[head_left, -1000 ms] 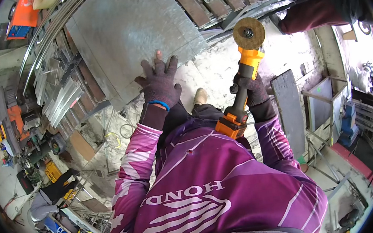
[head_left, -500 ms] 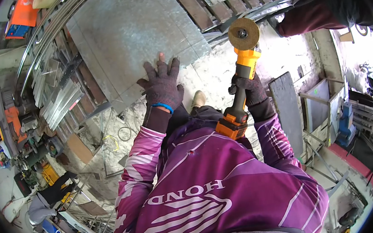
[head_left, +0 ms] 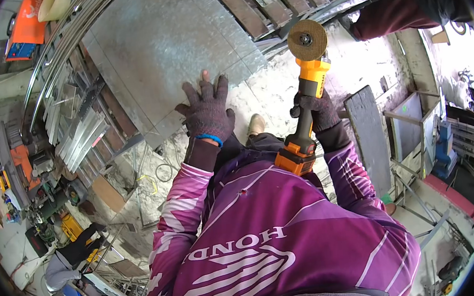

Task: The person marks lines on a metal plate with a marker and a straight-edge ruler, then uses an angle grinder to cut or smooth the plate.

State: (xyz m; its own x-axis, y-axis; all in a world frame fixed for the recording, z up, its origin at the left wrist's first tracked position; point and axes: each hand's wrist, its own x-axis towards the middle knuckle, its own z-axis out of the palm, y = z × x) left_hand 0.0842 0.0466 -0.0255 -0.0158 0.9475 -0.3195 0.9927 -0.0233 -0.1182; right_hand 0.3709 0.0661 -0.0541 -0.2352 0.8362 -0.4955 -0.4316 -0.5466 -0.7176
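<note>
My left hand (head_left: 208,109), in a dark knit glove with one bare fingertip, lies with spread fingers on the near edge of a grey metal sheet (head_left: 164,46). Straight lines run across the sheet's surface. Gloved as well, my right hand (head_left: 318,110) is wrapped round the body of a yellow and black cordless angle grinder (head_left: 314,77). Its brown disc (head_left: 307,39) points away from me, to the right of the sheet. The orange and black battery (head_left: 295,158) at its rear end is close to my waist.
Slatted racks (head_left: 287,15) support the sheet, with long metal rods (head_left: 61,42) on the left. Another person's leg (head_left: 401,15) is at upper right; a further person (head_left: 60,268) bends at lower left. A dark board (head_left: 368,135) and metal frames (head_left: 417,125) stand right.
The view has shifted slightly. My left hand stays spread on the sheet and my right hand keeps hold of the grinder, its disc marginally higher in view.
</note>
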